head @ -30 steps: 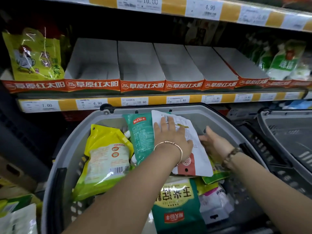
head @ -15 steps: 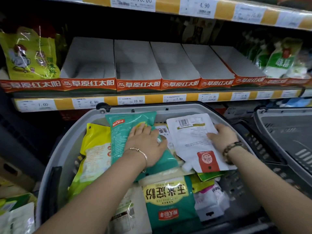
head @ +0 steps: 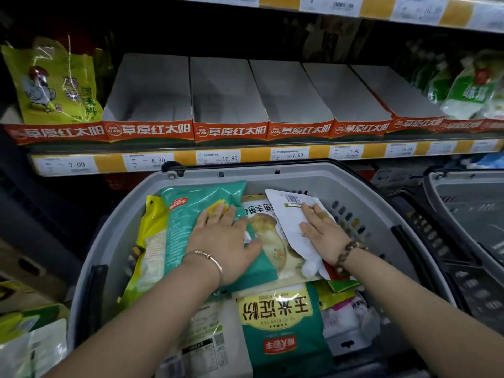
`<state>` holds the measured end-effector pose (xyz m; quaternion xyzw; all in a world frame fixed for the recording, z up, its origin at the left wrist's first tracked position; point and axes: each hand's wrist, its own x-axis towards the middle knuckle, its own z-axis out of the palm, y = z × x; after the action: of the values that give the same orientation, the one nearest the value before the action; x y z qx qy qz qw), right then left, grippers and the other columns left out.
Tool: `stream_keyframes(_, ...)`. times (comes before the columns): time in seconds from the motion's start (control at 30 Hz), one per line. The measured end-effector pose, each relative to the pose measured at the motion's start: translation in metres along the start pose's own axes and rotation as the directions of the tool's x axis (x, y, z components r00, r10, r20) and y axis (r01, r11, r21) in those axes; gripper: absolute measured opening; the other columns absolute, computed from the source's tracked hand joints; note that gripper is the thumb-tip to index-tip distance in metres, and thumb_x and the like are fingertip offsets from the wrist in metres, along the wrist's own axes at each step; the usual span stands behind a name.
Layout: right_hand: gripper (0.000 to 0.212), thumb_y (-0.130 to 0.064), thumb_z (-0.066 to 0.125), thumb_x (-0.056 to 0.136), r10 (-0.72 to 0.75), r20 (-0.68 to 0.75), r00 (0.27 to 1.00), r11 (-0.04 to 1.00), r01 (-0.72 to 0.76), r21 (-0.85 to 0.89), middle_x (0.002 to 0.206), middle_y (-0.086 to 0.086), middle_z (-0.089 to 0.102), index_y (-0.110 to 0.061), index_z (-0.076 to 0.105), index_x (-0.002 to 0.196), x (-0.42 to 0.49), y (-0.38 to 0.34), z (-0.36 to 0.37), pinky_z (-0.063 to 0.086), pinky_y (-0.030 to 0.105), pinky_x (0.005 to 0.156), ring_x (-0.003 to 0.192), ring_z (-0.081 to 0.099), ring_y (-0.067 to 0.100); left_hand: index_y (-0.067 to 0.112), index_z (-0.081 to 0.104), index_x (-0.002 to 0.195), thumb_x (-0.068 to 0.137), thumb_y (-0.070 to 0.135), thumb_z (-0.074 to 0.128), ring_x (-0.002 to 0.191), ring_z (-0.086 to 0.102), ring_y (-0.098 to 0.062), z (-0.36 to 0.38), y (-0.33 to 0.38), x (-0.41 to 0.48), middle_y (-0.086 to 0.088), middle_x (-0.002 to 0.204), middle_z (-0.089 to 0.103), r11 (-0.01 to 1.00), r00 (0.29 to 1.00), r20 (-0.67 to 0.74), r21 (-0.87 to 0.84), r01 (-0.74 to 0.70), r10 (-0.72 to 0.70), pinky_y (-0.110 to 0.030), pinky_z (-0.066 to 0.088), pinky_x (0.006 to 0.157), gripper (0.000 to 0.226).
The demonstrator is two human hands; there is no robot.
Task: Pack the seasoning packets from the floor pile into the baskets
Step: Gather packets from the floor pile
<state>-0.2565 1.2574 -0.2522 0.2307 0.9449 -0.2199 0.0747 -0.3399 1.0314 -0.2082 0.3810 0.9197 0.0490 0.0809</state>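
My left hand (head: 226,245) presses flat on a teal plastic packet (head: 191,227), my right hand (head: 323,236) flat on a white barcoded packet (head: 286,216), both inside the grey plastic basket (head: 300,174). Behind, white cardboard trays (head: 226,91) line the shelf (head: 253,155).

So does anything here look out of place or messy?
The cardboard display trays on the shelf stand empty. In the grey basket the packets overlap at odd angles; the white packet under the right hand lies skewed, barcode up. Nothing looks torn or spilled.
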Motion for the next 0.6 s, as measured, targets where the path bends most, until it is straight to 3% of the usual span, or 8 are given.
stream_keyframes(0.27, 0.056, -0.043, 0.019, 0.100, 0.018, -0.009, 1.000, 0.996, -0.019, -0.085, 0.158, 0.006, -0.005, -0.029, -0.004, 0.149, -0.004, -0.004, 0.001, 0.009, 0.044, 0.116, 0.145, 0.000, 0.020, 0.032, 0.013, 0.148, 0.089, 0.059, 0.016, 0.145, -0.008, -0.017, 0.006, -0.008, -0.005, 0.002, 0.158, -0.001, 1.000, 0.999, -0.037, 0.012, 0.001, -0.001, -0.037, -0.009, 0.114, 0.065)
stream_keyframes(0.43, 0.057, -0.036, 0.029, 0.100, 0.062, -0.003, 0.998, 0.997, -0.062, -0.039, 0.158, 0.008, 0.001, -0.021, 0.006, 0.150, -0.012, -0.023, -0.008, 0.011, 0.046, 0.116, 0.144, 0.005, 0.028, 0.030, 0.005, 0.150, 0.092, 0.058, 0.019, 0.145, -0.009, -0.018, 0.000, -0.009, -0.009, -0.001, 0.158, -0.004, 1.000, 1.000, -0.015, -0.008, -0.012, 0.012, -0.036, -0.011, 0.114, 0.066)
stream_keyframes(0.5, 0.057, -0.033, 0.034, 0.100, 0.060, 0.010, 0.998, 0.998, -0.060, -0.023, 0.157, 0.009, 0.005, -0.021, 0.010, 0.150, -0.017, -0.038, -0.017, 0.014, 0.042, 0.116, 0.144, 0.009, 0.028, 0.030, 0.004, 0.150, 0.091, 0.060, 0.025, 0.145, -0.008, -0.016, -0.005, -0.010, -0.018, -0.001, 0.158, -0.005, 0.997, 1.000, -0.027, -0.078, -0.013, 0.011, -0.036, -0.010, 0.114, 0.070)
stream_keyframes(0.6, 0.057, -0.039, 0.036, 0.096, -0.068, -0.045, 0.997, 0.996, 0.066, -0.053, 0.157, 0.005, 0.009, -0.030, 0.015, 0.149, -0.032, -0.075, -0.026, 0.017, 0.042, 0.115, 0.143, 0.015, 0.023, 0.032, 0.003, 0.149, 0.088, 0.063, 0.034, 0.145, -0.004, -0.015, -0.018, -0.023, -0.042, 0.002, 0.158, -0.005, 0.976, 0.990, -0.138, -0.216, -0.002, -0.029, -0.035, -0.007, 0.115, 0.076)
